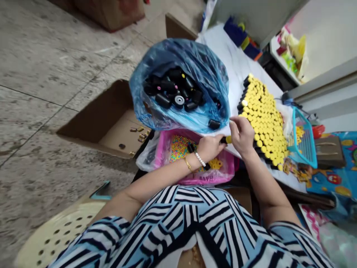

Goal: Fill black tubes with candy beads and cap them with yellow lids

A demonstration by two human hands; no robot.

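Observation:
My left hand [211, 147], with a pearl and a gold bracelet at the wrist, is closed on a small black cylinder with a yellow cap [226, 140]. My right hand [241, 133] pinches the same piece from above at its yellow end. Both hands meet just in front of a blue plastic bag [195, 67] full of black cylinders [173, 91]. To the right lies a packed block of yellow-capped cylinders [264, 115] on a white surface. Below my hands sits a pink tray [220, 173] holding small coloured and yellow parts.
An open cardboard box [111, 123] with a few small brass pieces lies on the concrete floor at left. A turquoise basket [305, 139] with yellow parts stands right of the block. A cream perforated stool [55, 234] is at bottom left.

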